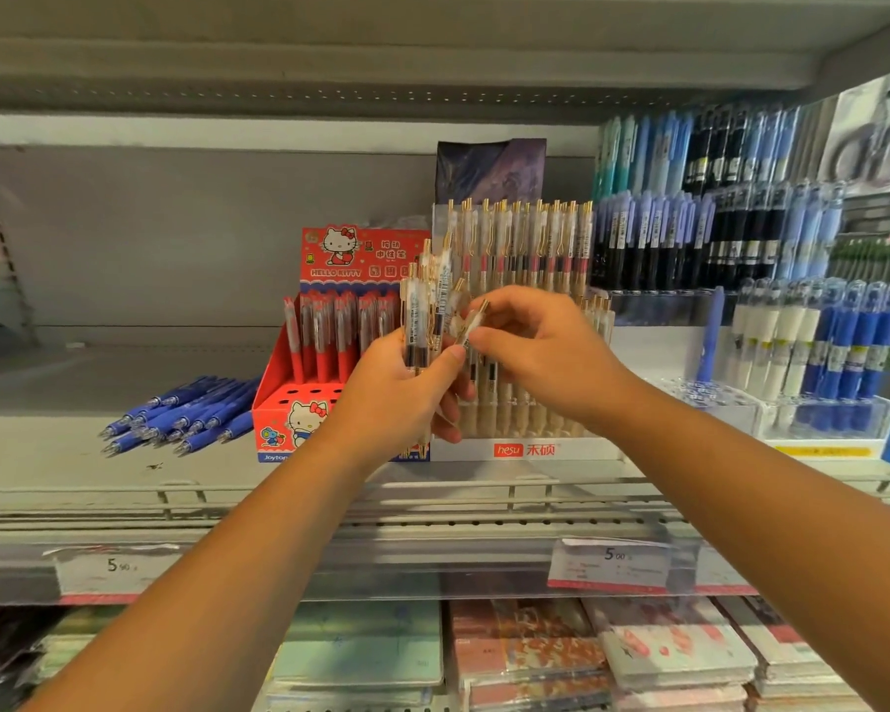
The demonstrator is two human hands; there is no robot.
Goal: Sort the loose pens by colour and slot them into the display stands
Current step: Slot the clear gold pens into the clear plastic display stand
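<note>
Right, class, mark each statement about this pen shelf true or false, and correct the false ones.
1. The left hand grips a bunch of gold-clipped pens. True.
2. The right hand holds nothing. False: it pinches a single pen at the bunch.
3. The loose blue pens lie on the shelf, left of the Hello Kitty box. True.
4. The Hello Kitty box holds green pens. False: it holds red pens.
</note>
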